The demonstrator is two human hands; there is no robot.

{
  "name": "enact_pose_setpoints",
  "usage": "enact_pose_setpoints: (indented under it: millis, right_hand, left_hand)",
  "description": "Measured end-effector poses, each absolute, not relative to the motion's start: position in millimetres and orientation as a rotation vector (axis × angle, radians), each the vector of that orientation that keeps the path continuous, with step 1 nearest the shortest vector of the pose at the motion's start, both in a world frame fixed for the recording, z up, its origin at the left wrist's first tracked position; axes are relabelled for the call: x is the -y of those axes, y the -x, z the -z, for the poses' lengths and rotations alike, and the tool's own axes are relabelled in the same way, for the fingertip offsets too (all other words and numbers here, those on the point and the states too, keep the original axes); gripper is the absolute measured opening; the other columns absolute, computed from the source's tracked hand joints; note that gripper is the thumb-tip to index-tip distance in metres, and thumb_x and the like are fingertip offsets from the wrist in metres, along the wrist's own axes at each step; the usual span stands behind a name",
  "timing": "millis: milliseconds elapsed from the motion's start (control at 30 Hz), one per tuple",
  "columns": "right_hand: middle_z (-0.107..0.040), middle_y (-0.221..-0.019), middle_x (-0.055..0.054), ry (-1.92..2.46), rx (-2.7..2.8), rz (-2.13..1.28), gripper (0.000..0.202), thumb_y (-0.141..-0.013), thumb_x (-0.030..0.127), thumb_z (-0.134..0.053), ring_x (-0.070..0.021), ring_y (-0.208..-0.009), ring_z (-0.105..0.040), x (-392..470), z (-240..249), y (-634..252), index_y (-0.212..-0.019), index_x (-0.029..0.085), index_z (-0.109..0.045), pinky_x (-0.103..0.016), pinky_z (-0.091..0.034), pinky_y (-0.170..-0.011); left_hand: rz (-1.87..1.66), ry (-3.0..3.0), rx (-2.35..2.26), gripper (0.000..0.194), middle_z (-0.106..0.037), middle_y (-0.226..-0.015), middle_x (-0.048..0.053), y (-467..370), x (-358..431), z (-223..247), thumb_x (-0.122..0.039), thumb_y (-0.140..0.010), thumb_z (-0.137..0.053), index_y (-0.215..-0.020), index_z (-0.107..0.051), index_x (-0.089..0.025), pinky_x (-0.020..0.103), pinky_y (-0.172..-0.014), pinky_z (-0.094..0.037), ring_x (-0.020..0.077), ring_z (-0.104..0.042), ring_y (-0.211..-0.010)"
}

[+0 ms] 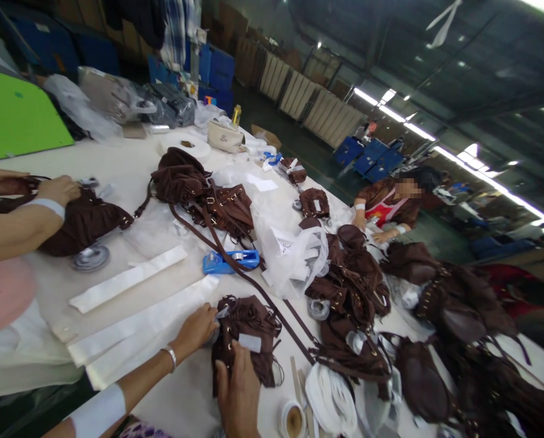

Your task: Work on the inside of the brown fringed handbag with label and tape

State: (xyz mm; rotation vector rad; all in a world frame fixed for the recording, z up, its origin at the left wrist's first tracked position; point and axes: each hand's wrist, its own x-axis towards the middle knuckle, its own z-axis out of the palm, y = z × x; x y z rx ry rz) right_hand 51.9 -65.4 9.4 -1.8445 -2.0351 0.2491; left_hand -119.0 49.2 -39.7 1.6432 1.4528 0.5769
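Brown bag (pixel 266 322) lies on the worktop (pixel 162 404), small and soft, pale tag (pixel 250 342) on its upper face. Left hand (pixel 201 328) at its 9 o'clock edge, fingers drawn together on a bit of clear film (pixel 222 312). Right hand (pixel 242 389) at 7 o'clock, loosely spread, touching the lower part without clenching. Step in hand, my judgement: handling the film while the bag is steadied. Next move calls for light pressure and fingers clear of the loose cords. Bag's inside hidden.

Outward from the bag: at 5 o'clock, white tub (pixel 283 421), something brown within, unidentified; at 4, coiled white strap (pixel 329 398). At 11, blue tape dispenser (pixel 214 263). At 1, translucent plastic bag (pixel 272 219) holding white slips (pixel 299 267). At 10, co-worker's hand (pixel 59 190) on another brown bag (pixel 89 219).
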Motion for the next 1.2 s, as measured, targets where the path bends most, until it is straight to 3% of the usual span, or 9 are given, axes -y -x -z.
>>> enact_pose_setpoints:
  millis: [100,200,333,500,633,767,867,1000,1200]
  right_hand:
    - [-0.066,-0.113,-0.016,2.032,2.182,-0.206,0.047,-0.085,0.017,-0.055,-0.0279,-0.096,-0.07,40,-1,-28,-0.132,0.016,-0.048,-0.036,-0.06,-0.072]
    - [-0.067,-0.101,-0.013,2.212,2.201,-0.248,0.035,-0.083,0.005,-0.042,-0.0259,-0.078,-0.072,22,9,-28,-0.112,0.016,-0.058,-0.033,-0.055,-0.058]
    - [-0.067,-0.1,-0.01,2.186,2.052,-0.414,0.031,-0.085,0.007,-0.037,-0.0244,-0.076,-0.071,12,2,-42,-0.104,0.018,-0.059,-0.034,-0.054,-0.062]
    - [-0.067,-0.106,-0.009,2.06,1.961,-0.556,0.03,-0.086,0.01,-0.04,-0.0233,-0.089,-0.07,13,-9,-55,-0.108,0.02,-0.059,-0.035,-0.054,-0.079]
    - [-0.067,-0.105,-0.007,2.015,1.996,-0.614,0.031,-0.087,0.011,-0.041,-0.0225,-0.089,-0.07,17,-6,-59,-0.11,0.022,-0.058,-0.033,-0.053,-0.076]
    - [-0.065,-0.098,-0.007,2.008,2.136,-0.533,0.025,-0.085,0.012,-0.046,-0.0238,-0.079,-0.07,19,-5,-58,-0.105,0.022,-0.059,-0.031,-0.049,-0.063]
    - [-0.065,-0.095,-0.005,1.99,2.195,-0.483,0.025,-0.084,0.01,-0.047,-0.0225,-0.073,-0.069,19,-3,-58,-0.102,0.023,-0.059,-0.03,-0.046,-0.058]
    - [-0.066,-0.094,-0.004,1.998,2.167,-0.426,0.03,-0.086,0.006,-0.041,-0.0198,-0.072,-0.069,21,6,-63,-0.102,0.023,-0.059,-0.028,-0.045,-0.058]
    - [-0.066,-0.099,-0.004,1.931,2.029,-0.513,0.032,-0.089,0.009,-0.04,-0.0196,-0.081,-0.068,32,19,-75,-0.107,0.026,-0.06,-0.028,-0.05,-0.068]
  left_hand:
    - [-0.584,-1.489,-1.447,0.022,-0.061,-0.087,0.007,131,-52,43,-0.036,-0.081,-0.053,-0.084,-0.064,-0.017,0.036,-0.077,-0.04,0.0244,-0.057,-0.083]
    - [-0.572,-1.264,-1.411,0.043,-0.055,-0.064,0.001,146,-39,45,-0.058,-0.082,-0.048,-0.069,-0.059,-0.018,0.032,-0.065,-0.036,0.0204,-0.054,-0.067]
    - [-0.58,-0.998,-1.309,0.061,-0.065,-0.071,0.002,152,-12,43,-0.074,-0.075,-0.048,-0.082,-0.065,-0.016,0.03,-0.063,-0.039,0.019,-0.057,-0.065]
    - [-0.665,-0.591,-1.082,0.048,-0.069,-0.082,0.003,136,-3,36,-0.061,-0.072,-0.067,-0.092,-0.068,-0.016,0.027,-0.067,-0.04,0.0171,-0.058,-0.072]
    - [-0.642,-0.555,-0.946,0.042,-0.069,-0.087,0.003,120,-14,26,-0.056,-0.078,-0.063,-0.096,-0.065,-0.018,0.029,-0.075,-0.044,0.0183,-0.061,-0.08]
    - [-0.639,-0.752,-1.198,0.045,-0.055,-0.06,-0.003,103,-29,23,-0.063,-0.071,-0.065,-0.07,-0.058,-0.018,0.028,-0.06,-0.034,0.0157,-0.05,-0.06]
    - [-0.698,-0.844,-1.279,0.041,-0.041,-0.049,-0.007,97,-42,19,-0.046,-0.061,-0.078,-0.053,-0.05,-0.018,0.028,-0.056,-0.025,0.012,-0.038,-0.055]
    - [-0.738,-0.7,-1.104,0.021,-0.059,-0.062,-0.001,111,-54,4,-0.037,-0.069,-0.07,-0.068,-0.061,-0.017,0.029,-0.06,-0.04,0.0154,-0.053,-0.061]
    - [-1.017,0.018,-0.795,0.021,-0.073,-0.098,0.007,160,-24,20,-0.014,-0.076,-0.062,-0.096,-0.066,-0.016,0.04,-0.092,-0.056,0.0218,-0.07,-0.093]
